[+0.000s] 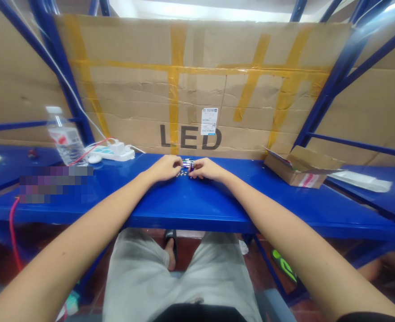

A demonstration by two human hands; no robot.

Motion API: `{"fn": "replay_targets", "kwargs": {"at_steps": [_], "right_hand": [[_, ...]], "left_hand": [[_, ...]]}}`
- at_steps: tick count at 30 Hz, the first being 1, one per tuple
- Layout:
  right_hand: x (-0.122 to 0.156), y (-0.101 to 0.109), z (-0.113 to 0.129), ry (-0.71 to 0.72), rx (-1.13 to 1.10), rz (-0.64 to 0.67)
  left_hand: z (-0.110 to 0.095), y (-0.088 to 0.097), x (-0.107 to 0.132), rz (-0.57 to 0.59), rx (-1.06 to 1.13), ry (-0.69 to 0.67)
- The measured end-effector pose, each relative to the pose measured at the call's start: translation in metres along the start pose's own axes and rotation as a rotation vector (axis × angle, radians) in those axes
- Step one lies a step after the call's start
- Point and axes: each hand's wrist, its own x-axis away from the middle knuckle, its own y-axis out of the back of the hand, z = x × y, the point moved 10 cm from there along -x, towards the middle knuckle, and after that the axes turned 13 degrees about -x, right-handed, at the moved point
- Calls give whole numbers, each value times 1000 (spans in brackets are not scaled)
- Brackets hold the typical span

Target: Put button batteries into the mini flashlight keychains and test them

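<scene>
On the blue tabletop [187, 201], my two hands are close together near the cardboard wall. My left hand [167, 167] is closed, its fingers curled at the left end of several shiny, slim cylinders [186, 163]. What its fingertips hold, if anything, cannot be made out. My right hand [209, 169] pinches a small dark cylinder [192, 168] between thumb and fingers, just right of the shiny ones. Between the hands, on the near side, lie several tiny gold-coloured pieces [183, 173]. All these parts are too small to name exactly.
Behind stands a large taped cardboard sheet [133, 103] marked LED. An open cardboard box [298, 170] sits at right, beside white flat packets [361, 181]. At left are a plastic water bottle [65, 138] and a white power strip [113, 152] with cables. Blue metal posts [331, 89] frame the table.
</scene>
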Motion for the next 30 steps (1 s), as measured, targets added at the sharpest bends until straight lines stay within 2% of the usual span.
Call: {"fn": "replay_targets", "kwargs": {"at_steps": [4, 10, 15, 19, 26, 30], "right_hand": [[1, 4, 2, 2, 60, -31], [-3, 2, 3, 70, 128, 5], [-5, -3, 5, 137, 243, 26], [-4, -8, 9, 159, 288, 52], [-5, -1, -1, 40, 228, 34], [-7, 1, -5, 24, 227, 35]], "left_hand": [[-1, -6, 4, 137, -41, 17], [7, -15, 6, 247, -17, 68], [21, -26, 6, 297, 94, 131], [27, -35, 7, 379, 236, 138], [18, -26, 8, 404, 185, 44], [13, -22, 9, 395, 166, 22]]}}
